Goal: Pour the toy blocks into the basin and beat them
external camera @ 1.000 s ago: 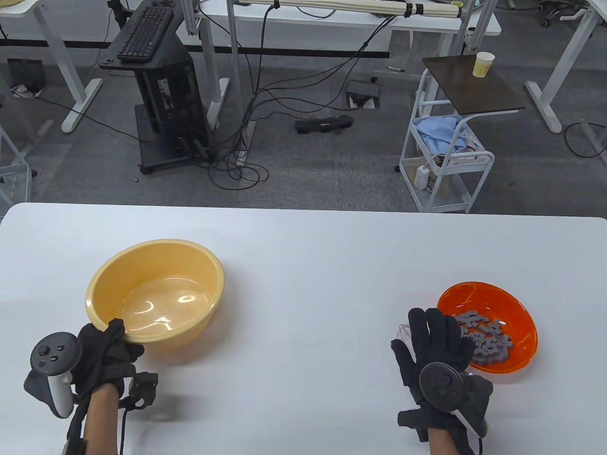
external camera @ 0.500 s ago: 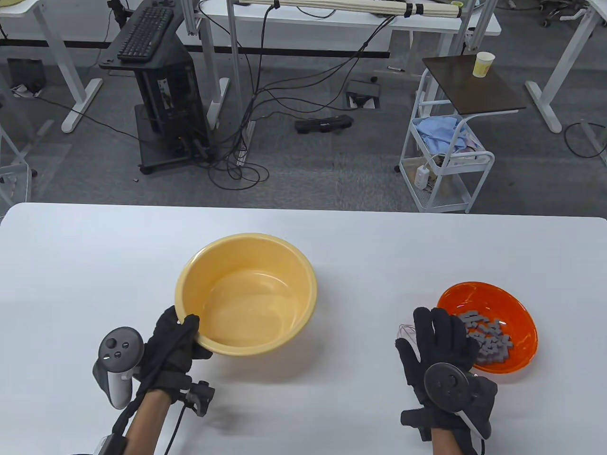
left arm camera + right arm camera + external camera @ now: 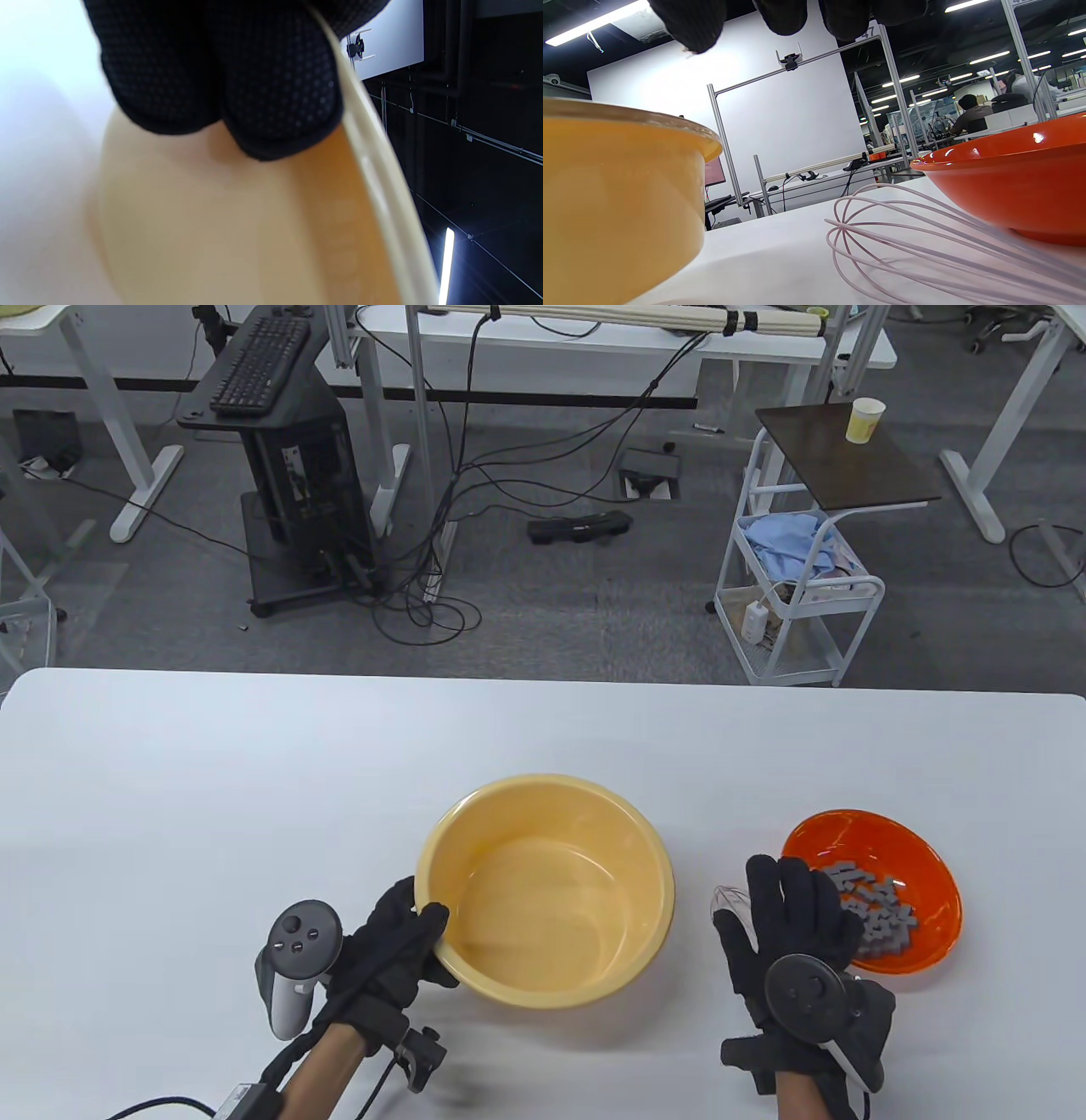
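left hand (image 3: 392,954) grips empty yellow basin (image 3: 547,889) rim, positioning it; right hand (image 3: 793,933) flat, holding nothing; next, likely lift orange bowl (image 3: 882,848) of blocks (image 3: 878,916).

Black dotted gloves on both hands (image 3: 394,946), bare forearms.

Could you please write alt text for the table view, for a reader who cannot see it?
A gloved left hand grips the rim of an empty yellow plastic basin on a white table. The gloved right hand hovers flat beside an orange bowl of grey toy blocks.
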Available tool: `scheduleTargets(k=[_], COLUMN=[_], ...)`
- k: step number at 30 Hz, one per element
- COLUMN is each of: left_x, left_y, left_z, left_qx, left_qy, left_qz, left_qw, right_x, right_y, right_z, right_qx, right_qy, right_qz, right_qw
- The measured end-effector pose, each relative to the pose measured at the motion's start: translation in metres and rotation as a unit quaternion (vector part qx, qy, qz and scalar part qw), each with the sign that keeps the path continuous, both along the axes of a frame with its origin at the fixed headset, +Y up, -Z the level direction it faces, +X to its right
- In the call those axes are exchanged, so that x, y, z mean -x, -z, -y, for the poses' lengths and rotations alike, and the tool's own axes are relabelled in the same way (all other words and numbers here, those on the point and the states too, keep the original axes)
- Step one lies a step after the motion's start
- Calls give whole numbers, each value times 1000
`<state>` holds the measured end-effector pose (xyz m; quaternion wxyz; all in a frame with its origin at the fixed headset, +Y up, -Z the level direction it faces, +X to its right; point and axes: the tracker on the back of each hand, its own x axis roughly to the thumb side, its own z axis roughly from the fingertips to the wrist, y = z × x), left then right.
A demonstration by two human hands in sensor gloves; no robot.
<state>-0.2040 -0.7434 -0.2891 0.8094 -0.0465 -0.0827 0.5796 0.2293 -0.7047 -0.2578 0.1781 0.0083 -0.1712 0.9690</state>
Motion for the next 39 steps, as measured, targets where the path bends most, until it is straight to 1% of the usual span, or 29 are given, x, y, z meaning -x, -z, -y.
scheduleTargets(k=[7,11,13,15,19,24,27,29,33,37,38,39], left_x=[-13,-18,-19,-19,-18,-13,-5,2,18,31,35,37], left_y=[-2,-3,-3,-3,-2,0,2,3,4,4,4,4], left_z=[14,18,20,22,23,15,11,7,-6,-16,-20,-21], left_qx=[25,32,36,36,50,34,29,26,-3,-42,-55,-61], left_qy=[4,10,30,68,56,126,144,151,193,263,293,305], left_qz=[31,44,46,52,52,65,67,51,18,-14,-24,-26], left_qw=[999,998,998,996,996,989,987,987,981,964,954,950], right_x=[-6,-6,-6,-6,-6,-7,-7,-7,-6,-7,-7,-7], right_y=[-1,-1,-1,-1,-1,-1,-1,-1,-1,-2,-2,-2], right_z=[-1,0,0,0,0,-1,-1,-1,0,-2,-4,-4], right_qx=[-6,-4,-4,-3,-2,-5,-5,-3,0,-2,-6,-7], right_qy=[9,15,18,21,24,23,19,15,8,8,10,10], right_qz=[8,9,8,8,7,7,8,9,9,12,13,13], right_qw=[1000,1000,1000,1000,1000,1000,1000,1000,1000,1000,1000,1000])
